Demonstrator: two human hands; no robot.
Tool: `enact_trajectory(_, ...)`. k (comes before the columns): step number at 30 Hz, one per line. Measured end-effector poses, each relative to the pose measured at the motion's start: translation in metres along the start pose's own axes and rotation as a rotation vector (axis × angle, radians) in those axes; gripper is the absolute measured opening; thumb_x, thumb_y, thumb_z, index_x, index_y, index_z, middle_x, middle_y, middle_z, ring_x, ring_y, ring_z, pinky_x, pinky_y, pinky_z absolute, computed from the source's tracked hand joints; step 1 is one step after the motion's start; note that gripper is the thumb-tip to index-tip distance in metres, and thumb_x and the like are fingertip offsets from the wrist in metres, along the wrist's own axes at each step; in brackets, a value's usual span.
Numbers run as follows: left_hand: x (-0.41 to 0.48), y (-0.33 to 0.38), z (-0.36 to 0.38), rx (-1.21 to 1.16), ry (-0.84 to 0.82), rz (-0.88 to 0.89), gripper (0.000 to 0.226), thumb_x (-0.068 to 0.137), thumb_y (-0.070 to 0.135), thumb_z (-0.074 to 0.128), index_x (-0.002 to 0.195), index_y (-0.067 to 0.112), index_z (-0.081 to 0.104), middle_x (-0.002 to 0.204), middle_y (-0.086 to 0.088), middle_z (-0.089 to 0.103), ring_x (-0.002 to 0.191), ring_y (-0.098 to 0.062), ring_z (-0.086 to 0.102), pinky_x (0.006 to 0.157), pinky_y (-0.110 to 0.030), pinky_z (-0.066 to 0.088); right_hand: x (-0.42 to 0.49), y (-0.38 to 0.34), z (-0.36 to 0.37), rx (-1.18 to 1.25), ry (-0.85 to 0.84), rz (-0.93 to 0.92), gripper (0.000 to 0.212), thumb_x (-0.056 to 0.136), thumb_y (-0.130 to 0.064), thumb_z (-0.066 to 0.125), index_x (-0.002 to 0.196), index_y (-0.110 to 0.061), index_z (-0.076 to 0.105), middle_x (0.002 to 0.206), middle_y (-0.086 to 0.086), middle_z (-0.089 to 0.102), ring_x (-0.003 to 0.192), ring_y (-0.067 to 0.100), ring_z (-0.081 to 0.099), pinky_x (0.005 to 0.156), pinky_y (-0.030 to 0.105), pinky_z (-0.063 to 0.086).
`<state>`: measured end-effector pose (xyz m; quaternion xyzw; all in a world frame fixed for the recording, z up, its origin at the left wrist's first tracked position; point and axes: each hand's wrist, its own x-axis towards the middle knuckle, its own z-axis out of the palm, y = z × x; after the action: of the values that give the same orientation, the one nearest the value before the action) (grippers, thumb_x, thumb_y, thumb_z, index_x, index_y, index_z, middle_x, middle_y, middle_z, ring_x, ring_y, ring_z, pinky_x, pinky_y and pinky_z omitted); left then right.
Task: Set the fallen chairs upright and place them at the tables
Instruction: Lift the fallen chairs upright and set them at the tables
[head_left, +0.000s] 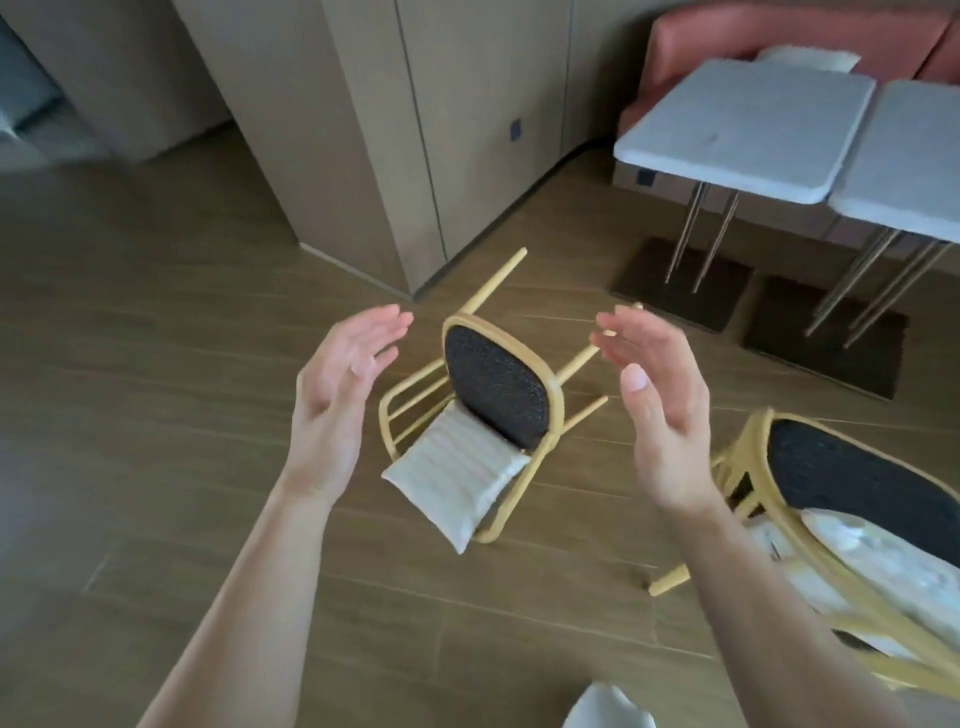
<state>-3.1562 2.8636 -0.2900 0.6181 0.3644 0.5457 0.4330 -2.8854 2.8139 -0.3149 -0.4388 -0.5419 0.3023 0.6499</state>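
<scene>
Head view: our left hand (340, 387) and right hand (660, 400) flank the fallen chair (483, 415), fingers spread, holding nothing; we should grip its frame, then tip it upright.

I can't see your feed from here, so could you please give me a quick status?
Left hand and right hand open, empty. Fallen chair on floor between them, untouched. Second chair down at right.

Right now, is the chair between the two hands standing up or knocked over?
Knocked over. The chair lies on the wooden floor, its legs pointing sideways toward the tables, its cushion slipping off. Both hands are open, not touching it.
</scene>
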Motion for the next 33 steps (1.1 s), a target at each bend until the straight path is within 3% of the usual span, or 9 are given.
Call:
enact_trajectory(6, 0.046, -0.058, -0.057, 0.01, -0.01, -0.038, 0.059, 0.095, 0.073, 0.06, 0.138, 0.033, 0.066, 0.143, -0.005, 0.069, 0.142, -0.032, 0.059, 0.118, -0.049, 0.045, 0.036, 0.047, 0.072, 0.028, 0.028, 0.064, 0.047, 0.098, -0.033, 0.055, 0.137, -0.006, 0.054, 0.137, 0.02, 0.063, 0.126, 0.035, 0.065, 0.109, 0.047, 0.053)
enact_trajectory(13, 0.123, -0.178, -0.114, 0.052, -0.15, -0.195, 0.064, 0.096, 0.071, 0.06, 0.144, 0.028, 0.058, 0.141, -0.009, 0.068, 0.135, -0.032, 0.063, 0.116, -0.049, 0.048, 0.085, 0.175, 0.153, 0.075, 0.214, 0.229, 0.049, 0.098, -0.032, 0.055, 0.137, -0.003, 0.052, 0.135, 0.022, 0.062, 0.123, 0.041, 0.066, 0.107, 0.04, 0.053)
enact_trajectory(17, 0.168, -0.234, -0.15, 0.071, -0.194, -0.267, 0.069, 0.095, 0.072, 0.062, 0.145, 0.025, 0.056, 0.143, -0.006, 0.068, 0.137, -0.03, 0.062, 0.118, -0.049, 0.046, 0.106, 0.227, 0.199, 0.033, 0.283, 0.333, 0.049, 0.097, -0.036, 0.053, 0.133, -0.002, 0.056, 0.136, 0.032, 0.059, 0.122, 0.046, 0.065, 0.106, 0.048, 0.055)
enact_trajectory(22, 0.214, -0.319, -0.179, 0.04, -0.282, -0.423, 0.07, 0.093, 0.073, 0.063, 0.146, 0.028, 0.056, 0.149, -0.007, 0.064, 0.142, -0.026, 0.059, 0.12, -0.046, 0.046, 0.126, 0.295, 0.23, -0.087, 0.397, 0.47, 0.051, 0.097, -0.041, 0.055, 0.135, -0.007, 0.059, 0.132, 0.022, 0.066, 0.122, 0.042, 0.066, 0.106, 0.052, 0.055)
enact_trajectory(25, 0.235, -0.401, -0.179, 0.044, -0.386, -0.492, 0.071, 0.088, 0.077, 0.066, 0.144, 0.035, 0.056, 0.15, 0.001, 0.064, 0.142, -0.018, 0.059, 0.12, -0.046, 0.047, 0.126, 0.36, 0.241, -0.145, 0.519, 0.592, 0.057, 0.092, -0.049, 0.059, 0.134, -0.011, 0.061, 0.129, 0.015, 0.069, 0.122, 0.045, 0.066, 0.106, 0.055, 0.055)
enact_trajectory(30, 0.24, -0.596, -0.174, 0.122, -0.644, -0.648, 0.07, 0.073, 0.094, 0.062, 0.137, 0.069, 0.05, 0.146, 0.04, 0.054, 0.144, 0.003, 0.049, 0.124, -0.042, 0.039, 0.076, 0.535, 0.266, -0.225, 0.645, 0.889, 0.061, 0.088, -0.056, 0.069, 0.138, -0.022, 0.061, 0.133, 0.007, 0.07, 0.124, 0.03, 0.068, 0.111, 0.048, 0.053)
enact_trajectory(33, 0.218, -0.703, -0.179, 0.184, -0.684, -0.673, 0.072, 0.075, 0.093, 0.063, 0.141, 0.07, 0.045, 0.153, 0.044, 0.044, 0.146, 0.015, 0.038, 0.122, -0.034, 0.035, 0.02, 0.641, 0.275, -0.22, 0.676, 1.044, 0.068, 0.084, -0.061, 0.073, 0.145, -0.036, 0.054, 0.145, -0.001, 0.064, 0.131, 0.019, 0.063, 0.114, 0.047, 0.05)
